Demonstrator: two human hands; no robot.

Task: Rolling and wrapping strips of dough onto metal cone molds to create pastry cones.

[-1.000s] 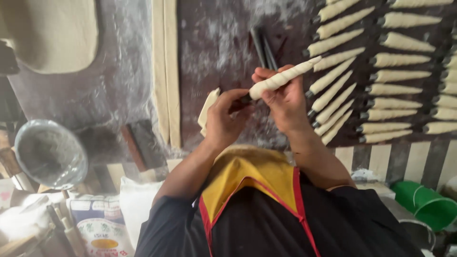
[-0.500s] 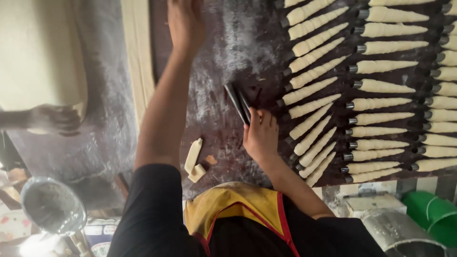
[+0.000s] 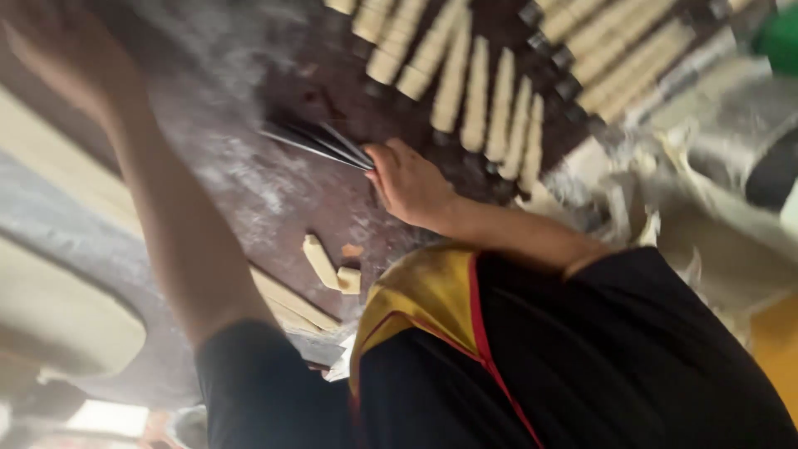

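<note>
Left arm stretches far out, hand (image 3: 50,50) up near the top corner (too blurry to see fingers). Right arm bends at the elbow, right hand (image 3: 409,185) curled, knuckles up.

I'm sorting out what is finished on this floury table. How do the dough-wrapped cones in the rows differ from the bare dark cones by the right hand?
The dough-wrapped cones look pale and thick; the bare dark cones look dark, thin and uncovered. The wrapped ones lie side by side in rows; the bare ones lie bunched together, their ends at the right hand. Both are long, tapered shapes lying flat on the dark floured table.
</note>
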